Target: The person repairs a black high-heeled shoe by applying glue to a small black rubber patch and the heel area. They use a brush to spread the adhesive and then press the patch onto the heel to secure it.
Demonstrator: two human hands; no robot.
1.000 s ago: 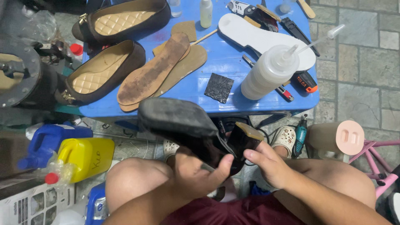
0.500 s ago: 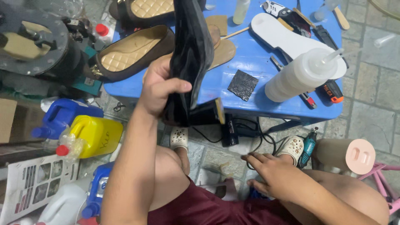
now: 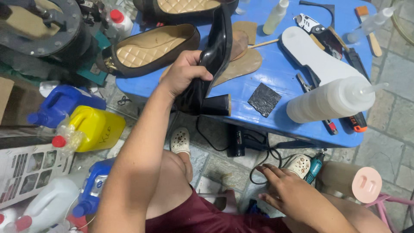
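Black and glossy, a block-heeled shoe (image 3: 211,73) stands on its heel at the near edge of the blue table (image 3: 276,86), gripped by the left hand (image 3: 183,73); the fingers (image 3: 199,73) curl over its upper, thumb behind. The right hand (image 3: 286,190) hangs below the table beside the knee, fingers spread and holding nothing. On the table, a brown quilted shoe (image 3: 151,49) lies left of the black one, a squeeze bottle (image 3: 330,99) to its right.
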